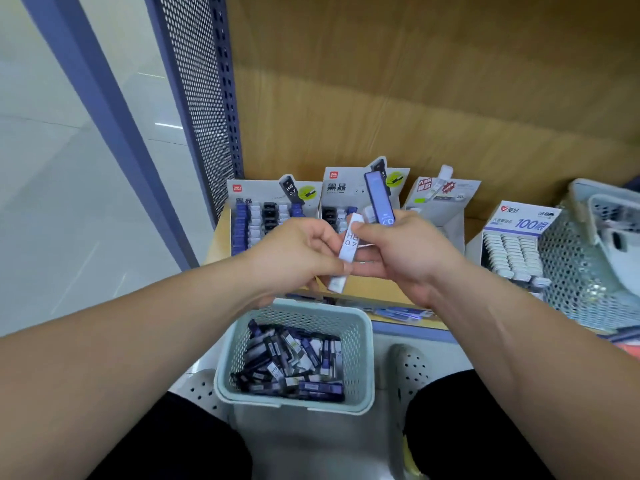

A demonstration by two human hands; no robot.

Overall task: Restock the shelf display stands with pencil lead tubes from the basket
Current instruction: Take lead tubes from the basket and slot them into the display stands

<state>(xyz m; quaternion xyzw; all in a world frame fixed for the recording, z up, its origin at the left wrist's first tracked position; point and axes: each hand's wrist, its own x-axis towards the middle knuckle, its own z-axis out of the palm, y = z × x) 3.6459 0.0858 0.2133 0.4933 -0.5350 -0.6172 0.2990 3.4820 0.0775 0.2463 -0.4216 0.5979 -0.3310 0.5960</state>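
My left hand (pixel 294 258) pinches a white lead tube (pixel 348 252) marked HB 0.7. My right hand (pixel 405 251) touches that tube's top with the thumb and grips a blue tube (pixel 379 197) that stands upright, plus another white tube partly hidden behind it. Both hands hover above the shelf edge, in front of two display stands: the left stand (pixel 273 216) holds rows of blue, white and black tubes; the middle stand (pixel 346 199) is partly hidden by my hands. Below, a pale green basket (pixel 363 327) holds several loose tubes.
A third grey display stand (pixel 436 206) and a box of white tubes (pixel 512 247) sit to the right on the wooden shelf (pixel 221 244). A mesh basket (pixel 585 271) stands at far right. A perforated blue shelf side panel (pixel 204 98) rises on the left. A few tubes lie on the shelf edge.
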